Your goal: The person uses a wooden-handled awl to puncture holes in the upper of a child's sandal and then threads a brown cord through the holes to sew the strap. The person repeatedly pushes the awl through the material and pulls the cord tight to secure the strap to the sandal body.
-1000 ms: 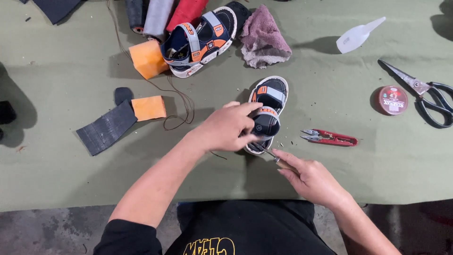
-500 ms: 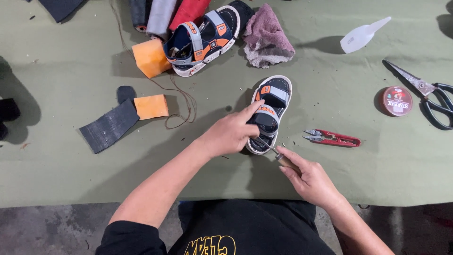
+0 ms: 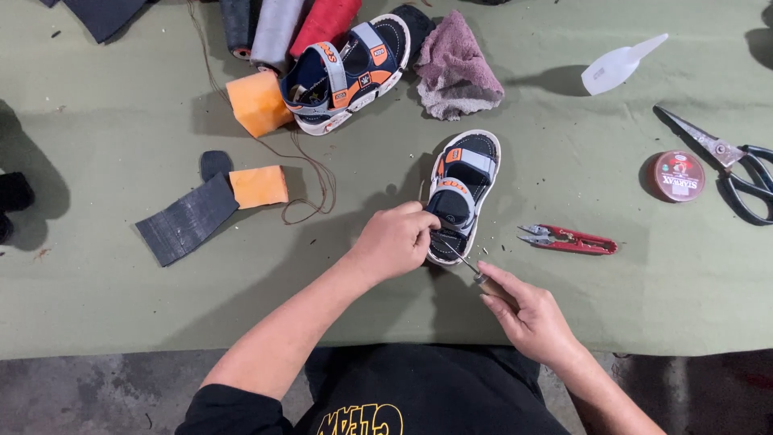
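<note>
A small navy, grey and orange sandal (image 3: 465, 187) lies sole-down on the green table (image 3: 121, 298), heel toward me. My left hand (image 3: 396, 238) pinches its heel edge. My right hand (image 3: 527, 312) grips a thin awl (image 3: 460, 261) with a wooden handle; the metal tip points into the sandal's heel beside my left fingers. The matching second sandal (image 3: 345, 68) rests on its side at the back, leaning on an orange foam block (image 3: 258, 102).
Red thread snips (image 3: 570, 239) lie right of the sandal. Large scissors (image 3: 729, 163) and a round red tin (image 3: 678, 175) are far right. A white plastic bottle (image 3: 618, 64), a pink rag (image 3: 454, 68), fabric rolls (image 3: 278, 24), a second orange block (image 3: 258, 186), a dark strip (image 3: 187, 219) and brown thread (image 3: 314, 179) lie around.
My left hand has slid from on top of the sandal's straps down to its heel edge. The awl tip stays at the heel; my right hand has barely shifted.
</note>
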